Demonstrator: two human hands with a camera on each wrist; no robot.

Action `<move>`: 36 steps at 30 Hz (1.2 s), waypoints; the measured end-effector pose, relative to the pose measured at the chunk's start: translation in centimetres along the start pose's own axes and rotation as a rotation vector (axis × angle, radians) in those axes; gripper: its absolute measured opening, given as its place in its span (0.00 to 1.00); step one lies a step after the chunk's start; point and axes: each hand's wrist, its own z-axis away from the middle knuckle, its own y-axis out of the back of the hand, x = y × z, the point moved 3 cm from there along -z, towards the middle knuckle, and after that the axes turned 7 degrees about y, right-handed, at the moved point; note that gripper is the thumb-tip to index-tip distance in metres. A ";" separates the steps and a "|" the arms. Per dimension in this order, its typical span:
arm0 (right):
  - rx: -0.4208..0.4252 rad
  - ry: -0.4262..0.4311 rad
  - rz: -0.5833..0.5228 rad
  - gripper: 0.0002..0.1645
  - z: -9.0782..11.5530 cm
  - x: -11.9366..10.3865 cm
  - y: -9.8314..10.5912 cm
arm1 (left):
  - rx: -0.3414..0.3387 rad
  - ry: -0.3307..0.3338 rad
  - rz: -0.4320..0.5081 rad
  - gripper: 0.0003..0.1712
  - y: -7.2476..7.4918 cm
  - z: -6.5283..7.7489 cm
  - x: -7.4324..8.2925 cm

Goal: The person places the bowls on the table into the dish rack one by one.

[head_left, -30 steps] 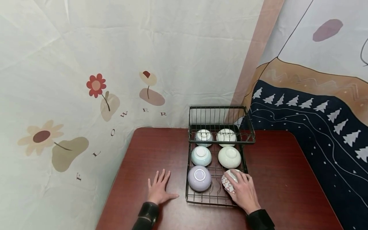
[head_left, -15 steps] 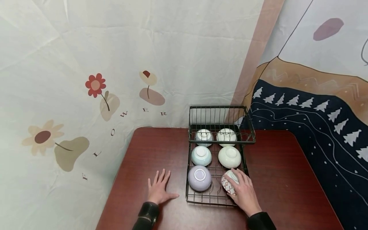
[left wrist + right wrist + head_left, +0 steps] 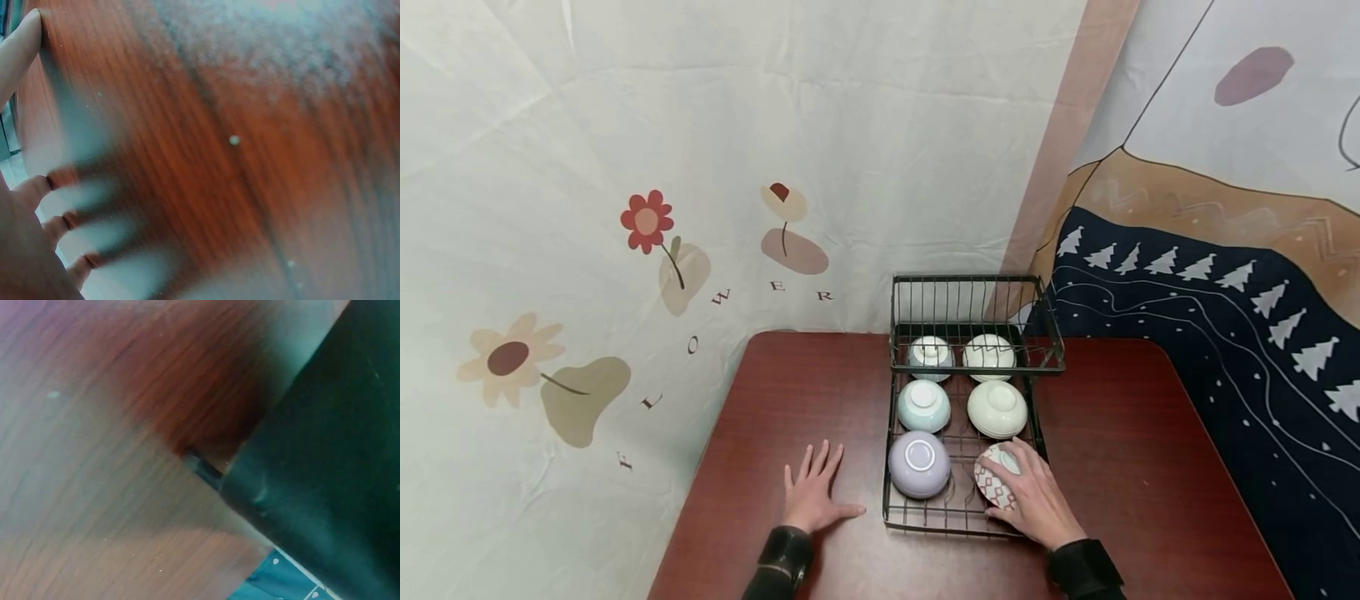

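My right hand (image 3: 1037, 502) holds an upside-down bowl (image 3: 992, 483) with a red diamond pattern on white. The thumb lies at its near side and the fingers reach over its far right side, hiding part of it. This bowl sits in the front right of a black wire dish rack (image 3: 951, 532). To its left is an upside-down lavender bowl (image 3: 919, 481); behind it stands a cream bowl (image 3: 997, 410). Palm down on the table, my left hand (image 3: 812, 500) spreads its fingers left of the rack. The right wrist view shows mostly table and a dark surface.
A pale blue bowl (image 3: 923, 407) stands behind the lavender one. Further back, a white bowl (image 3: 990, 357) and a greyish bowl (image 3: 931, 358) lie under the rack's raised wire basket (image 3: 977, 369). The reddish-brown table (image 3: 1150, 467) meets a printed cloth backdrop (image 3: 850, 150).
My right hand has slid a little down and right around the patterned bowl, its thumb moving toward the near edge. The left hand has stayed in place.
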 end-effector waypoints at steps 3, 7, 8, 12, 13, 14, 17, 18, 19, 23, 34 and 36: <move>-0.011 0.011 -0.008 0.56 0.0 0.0 0.1 | -0.003 0.001 0.000 0.72 0.0 -0.1 0.0; -0.014 0.034 -0.004 0.55 0.0 -0.1 0.1 | -0.003 0.000 -0.004 0.71 0.0 -0.2 -0.1; -0.014 0.041 -0.007 0.53 0.0 -0.1 0.1 | -0.005 0.001 -0.005 0.71 0.0 -0.2 -0.2; -0.017 0.067 -0.031 0.48 0.1 -0.2 -0.1 | -0.002 -0.003 -0.001 0.72 0.0 -0.2 -0.2; -0.020 0.071 -0.040 0.48 0.1 -0.3 -0.2 | -0.005 0.001 0.000 0.72 -0.1 -0.2 -0.2; -0.024 0.074 -0.046 0.47 0.2 -0.3 -0.2 | -0.007 0.001 0.000 0.72 0.0 -0.1 -0.2; -0.035 0.070 -0.041 0.48 0.2 -0.3 -0.3 | -0.009 -0.002 -0.004 0.73 0.0 -0.1 -0.1; -0.038 0.067 -0.041 0.48 0.2 -0.3 -0.3 | -0.013 -0.001 -0.003 0.72 0.0 -0.1 -0.1; -0.039 0.062 -0.040 0.48 0.2 -0.3 -0.3 | -0.018 0.001 -0.004 0.72 0.0 -0.1 -0.1; -0.048 0.054 -0.037 0.47 0.3 -0.3 -0.2 | -0.020 -0.003 0.004 0.72 0.2 -0.1 0.0; -0.051 0.047 -0.035 0.33 0.1 -0.3 -0.5 | -0.020 0.002 0.001 0.72 -0.1 -0.2 -0.1; -0.048 0.045 -0.033 0.30 0.1 -0.3 -0.5 | -0.013 0.000 0.003 0.72 -0.1 -0.2 -0.1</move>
